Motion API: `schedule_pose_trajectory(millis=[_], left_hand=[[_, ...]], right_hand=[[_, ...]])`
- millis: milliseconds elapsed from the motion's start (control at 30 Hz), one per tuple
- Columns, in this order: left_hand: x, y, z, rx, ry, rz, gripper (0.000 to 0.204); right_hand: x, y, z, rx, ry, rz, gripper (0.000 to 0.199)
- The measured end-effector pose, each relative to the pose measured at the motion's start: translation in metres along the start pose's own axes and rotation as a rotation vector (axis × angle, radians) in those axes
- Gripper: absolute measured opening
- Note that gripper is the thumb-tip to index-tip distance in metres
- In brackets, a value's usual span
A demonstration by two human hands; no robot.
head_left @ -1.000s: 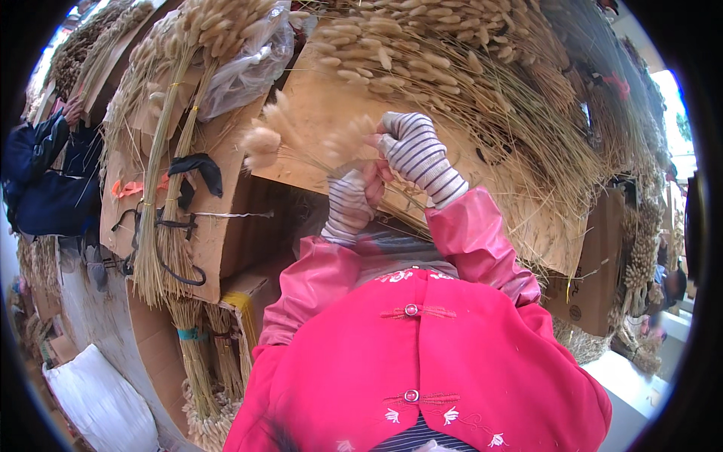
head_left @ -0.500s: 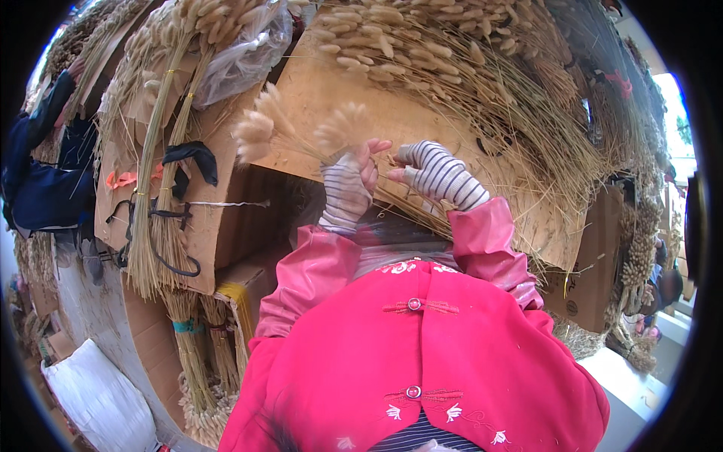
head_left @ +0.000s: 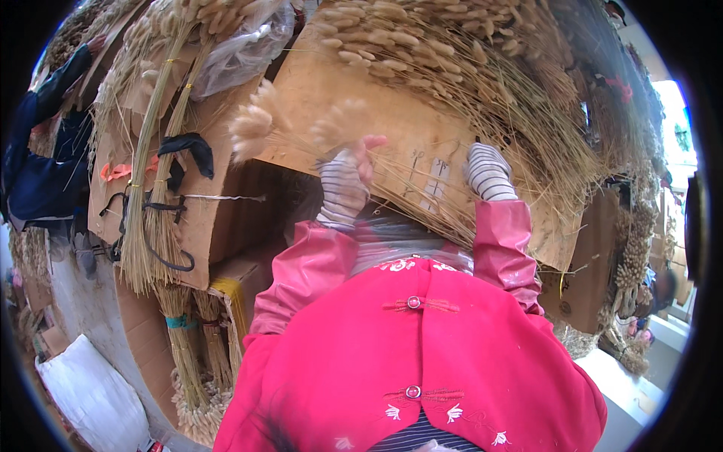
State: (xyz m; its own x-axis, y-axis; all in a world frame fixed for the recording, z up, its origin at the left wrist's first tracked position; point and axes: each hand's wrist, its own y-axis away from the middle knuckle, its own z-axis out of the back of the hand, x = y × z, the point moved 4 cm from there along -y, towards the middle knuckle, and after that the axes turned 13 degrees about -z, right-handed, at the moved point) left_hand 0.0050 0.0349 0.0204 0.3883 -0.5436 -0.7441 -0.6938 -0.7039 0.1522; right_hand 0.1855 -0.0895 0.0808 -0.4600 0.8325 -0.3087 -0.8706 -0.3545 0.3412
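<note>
Cardboard box (head_left: 361,98) behind left hand (head_left: 348,175); dried grass bundle (head_left: 482,83) hides right hand.

Gloves on the left hand (head_left: 343,188) and right hand (head_left: 488,172) are grey-and-white striped, fingertips pinkish. Jacket (head_left: 422,354) at lower centre is bright pink-red with little white embroidered flowers. Dried grass (head_left: 452,68) up top is straw-tan, cardboard (head_left: 331,98) brown, strap (head_left: 188,151) at left black, and the person's sleeve (head_left: 45,113) upper left navy.

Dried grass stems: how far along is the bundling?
Done: tied bundles lean at the left. In hand: the left hand grips a small fluffy-headed bunch; the right hand reaches into the loose pile. Left: that big pile on the cardboard sheet.
</note>
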Motion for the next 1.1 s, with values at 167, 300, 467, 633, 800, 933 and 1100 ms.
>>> schedule_pose_trajectory(millis=[167, 300, 467, 633, 800, 933, 1100], left_hand=[[0.002, 0.000, -0.003, -0.051, 0.101, -0.029, 0.032], [-0.004, 0.001, -0.001, -0.004, -0.212, -0.159, 0.033], [-0.001, 0.001, 0.000, -0.026, 0.003, -0.030, 0.032], [-0.002, 0.002, -0.002, -0.109, 0.025, -0.020, 0.032], [-0.001, 0.001, -0.003, -0.103, 0.079, -0.009, 0.032], [0.000, 0.000, 0.000, -0.103, -0.040, -0.055, 0.034], [0.001, 0.001, 0.000, -0.113, -0.015, -0.084, 0.036]], right_hand=[[0.051, 0.030, 0.003, -0.102, -0.616, 0.842, 0.021], [0.069, 0.033, -0.007, 0.078, -0.835, 0.683, 0.016], [0.065, 0.035, -0.008, 0.357, -1.050, 0.599, 0.021], [0.067, 0.041, -0.001, 0.029, -0.897, 0.755, 0.027], [0.067, 0.036, -0.016, 0.452, -1.113, 0.535, 0.019], [0.067, 0.039, -0.009, 0.240, -1.082, 0.633, 0.016], [0.069, 0.038, -0.010, 0.219, -1.058, 0.637, 0.021]])
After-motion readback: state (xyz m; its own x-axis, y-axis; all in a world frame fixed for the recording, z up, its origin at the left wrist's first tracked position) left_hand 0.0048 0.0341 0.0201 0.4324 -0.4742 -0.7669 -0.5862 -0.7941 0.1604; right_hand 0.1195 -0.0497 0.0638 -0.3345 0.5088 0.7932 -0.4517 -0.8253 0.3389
